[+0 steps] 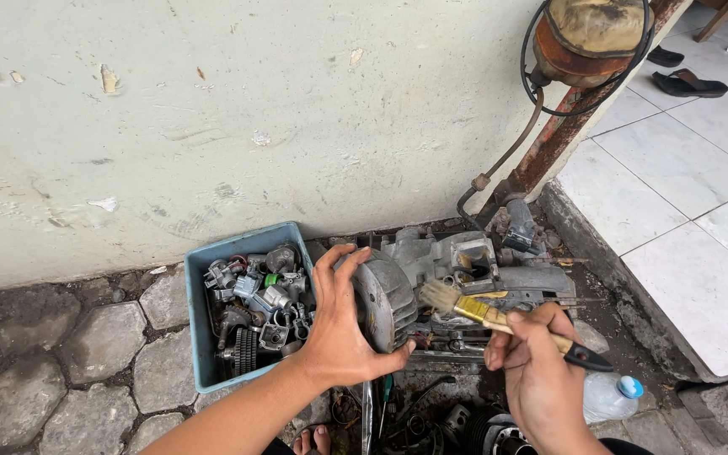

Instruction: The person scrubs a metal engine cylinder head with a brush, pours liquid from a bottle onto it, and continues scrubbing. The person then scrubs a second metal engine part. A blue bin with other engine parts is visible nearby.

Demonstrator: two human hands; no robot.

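A grey metal engine block rests on the ground against a pale wall. My left hand grips its round finned cover from the left side. My right hand holds a paintbrush with a yellow and black handle; its pale bristles touch the top of the engine near the middle.
A blue plastic tray full of small metal parts sits left of the engine. A plastic bottle lies at lower right. A rusty pole, hose and tank stand behind; white floor tiles lie to the right. My toes show at the bottom.
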